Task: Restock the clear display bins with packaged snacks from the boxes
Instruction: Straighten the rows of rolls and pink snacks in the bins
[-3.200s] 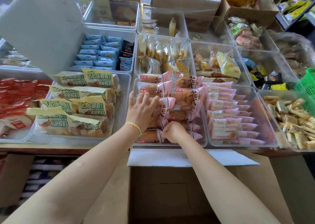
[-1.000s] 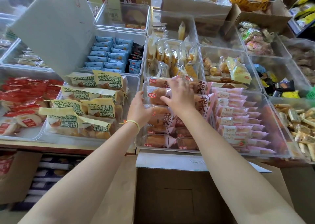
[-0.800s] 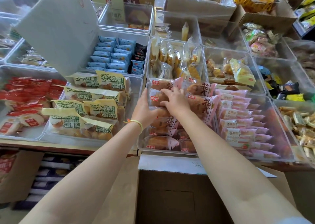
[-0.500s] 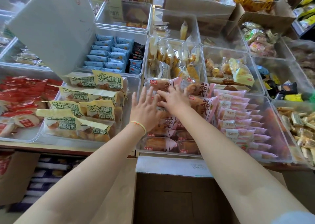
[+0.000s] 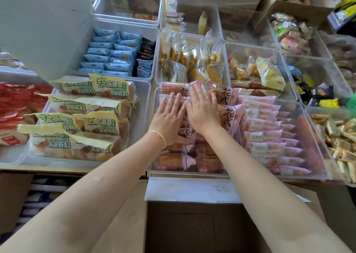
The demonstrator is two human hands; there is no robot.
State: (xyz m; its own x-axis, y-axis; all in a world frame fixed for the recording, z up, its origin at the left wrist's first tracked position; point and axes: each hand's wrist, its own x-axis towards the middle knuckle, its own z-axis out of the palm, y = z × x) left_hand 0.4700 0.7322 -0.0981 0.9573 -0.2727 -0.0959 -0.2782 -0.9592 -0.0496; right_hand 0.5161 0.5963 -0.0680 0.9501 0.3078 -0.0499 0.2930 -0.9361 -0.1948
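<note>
The fingers of the left hand lay straight and slightly spread, flat on the pink-and-clear bread packets in the middle clear bin; they held nothing. The fingers of the right hand were also straight, pressing the packets just beside the left hand, at its 2 o'clock, with the fingertips reaching the back row near 12 o'clock of the bin. Neither hand gripped a packet.

Half a second before, the left hand's fingers had been fanned wider and the right hand had sat a little closer to the bin's far wall; a second before, both hands had been curled round packets, shifting them. Now both palms were down, so the handling had turned from placing to flattening. I judge the packets were being patted level so the stack sat below the rim, which suggests this bin was close to full.

Outward from the hands: at 9 o'clock stood the bin of yellow-and-green labelled packets, at 3 o'clock the bin of pale pink packets, and at 11 o'clock the blue packets. At 6 o'clock, below the tabletop edge, the open cardboard box showed a bare floor in its visible part, so it may have nothing left to give. Another box would likely be needed for the thinner bins at the back.
</note>
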